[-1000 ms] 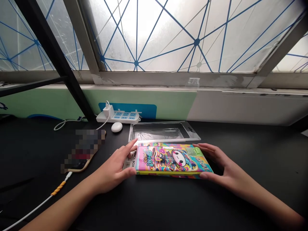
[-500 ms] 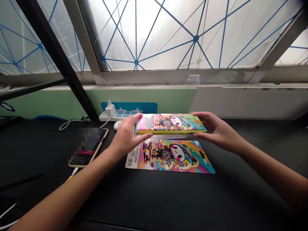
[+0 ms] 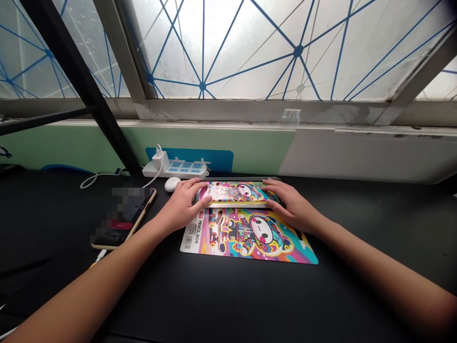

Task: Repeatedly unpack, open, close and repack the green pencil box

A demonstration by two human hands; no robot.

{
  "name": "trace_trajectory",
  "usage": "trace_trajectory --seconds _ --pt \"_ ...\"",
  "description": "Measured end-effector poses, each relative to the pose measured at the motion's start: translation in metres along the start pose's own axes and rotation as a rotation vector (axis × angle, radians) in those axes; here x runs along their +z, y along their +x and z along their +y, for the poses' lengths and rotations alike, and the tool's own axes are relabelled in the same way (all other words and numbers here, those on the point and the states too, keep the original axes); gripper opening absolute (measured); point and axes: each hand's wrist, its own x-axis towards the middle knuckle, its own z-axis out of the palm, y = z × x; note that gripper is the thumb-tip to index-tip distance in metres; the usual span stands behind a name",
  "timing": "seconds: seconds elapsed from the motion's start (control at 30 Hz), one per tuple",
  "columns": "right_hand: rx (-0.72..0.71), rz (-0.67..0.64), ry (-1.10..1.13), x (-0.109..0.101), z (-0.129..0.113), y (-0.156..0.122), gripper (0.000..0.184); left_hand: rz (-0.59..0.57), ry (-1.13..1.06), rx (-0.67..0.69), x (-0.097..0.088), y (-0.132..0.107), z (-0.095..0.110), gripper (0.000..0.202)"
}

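Now left hand and right hand clasp one pencil box with curled fingers.

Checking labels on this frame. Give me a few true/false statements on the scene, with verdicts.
1. The left hand and right hand both touch the multicoloured cartoon-printed pencil box with a yellow edge. True.
2. A glossy printed rectangular card marked PENCIL BOX lies flat on the black desk, on the person's side of the box. True.
3. The black smartphone in a gold-edged case lies beyond the right hand. False: it lies beyond the left hand.
4. The white rectangular power strip has nothing plugged in. False: a white charger with a cable is plugged into it.
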Motion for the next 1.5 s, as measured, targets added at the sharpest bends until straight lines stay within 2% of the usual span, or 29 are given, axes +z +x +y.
trace_trajectory --seconds 0.13,0.23,0.3,0.37,0.43,0.57,0.63,0.7,0.8,0.87,0.93,1.0,1.1,1.2,1.4,1.5 --pt "-0.096 0.044 -0.184 -0.006 -0.01 0.0 0.035 -0.024 0.093 0.061 0.003 -0.002 -0.003 0.068" --pt "-0.228 0.102 -0.242 -0.008 -0.03 -0.005 0.027 -0.011 0.181 0.146 0.007 -0.001 -0.007 0.062" --pt "-0.332 0.081 -0.208 -0.005 -0.051 -0.01 0.022 -0.023 0.219 0.155 0.008 0.001 -0.009 0.057" --pt "-0.395 -0.009 -0.123 0.001 -0.074 -0.016 0.025 -0.052 0.239 0.126 0.007 0.002 -0.01 0.057" --pt "-0.367 -0.151 -0.027 0.006 -0.093 -0.019 0.038 -0.082 0.248 0.084 0.003 0.003 -0.01 0.059" --pt "-0.16 -0.462 0.045 0.008 -0.109 -0.02 0.086 -0.042 0.317 0.043 -0.003 0.002 -0.002 0.06" --pt "-0.09 -0.556 0.063 0.006 -0.109 -0.019 0.102 0.02 0.364 0.046 -0.002 0.001 0.006 0.059" --pt "-0.076 -0.589 0.087 0.003 -0.111 -0.02 0.108 0.07 0.377 0.079 0.002 0.001 0.016 0.063" --pt "-0.102 -0.541 0.113 0.002 -0.117 -0.024 0.104 0.062 0.376 0.153 0.011 0.002 0.028 0.073" --pt "-0.106 -0.476 0.133 0.003 -0.122 -0.027 0.088 0.008 0.399 0.174 0.017 0.003 0.031 0.07" --pt "-0.054 -0.378 0.138 0.007 -0.123 -0.028 0.064 -0.049 0.417 0.17 0.019 0.003 0.029 0.066" --pt "0.029 -0.255 0.1 0.011 -0.12 -0.028 0.05 -0.079 0.408 0.162 0.018 0.005 0.024 0.061" --pt "0.101 -0.139 -0.032 0.017 -0.111 -0.025 0.046 -0.09 0.364 0.165 0.014 0.007 0.017 0.057" --pt "0.132 -0.123 -0.108 0.019 -0.104 -0.02 0.034 -0.089 0.336 0.16 0.01 0.008 0.015 0.055" --pt "0.142 -0.087 -0.029 0.012 -0.109 -0.02 0.04 -0.11 0.208 0.156 0.003 0.01 0.018 0.051" --pt "0.226 -0.06 0.033 -0.003 -0.1 -0.017 0.049 -0.09 0.094 0.109 -0.002 0.01 0.02 0.056"
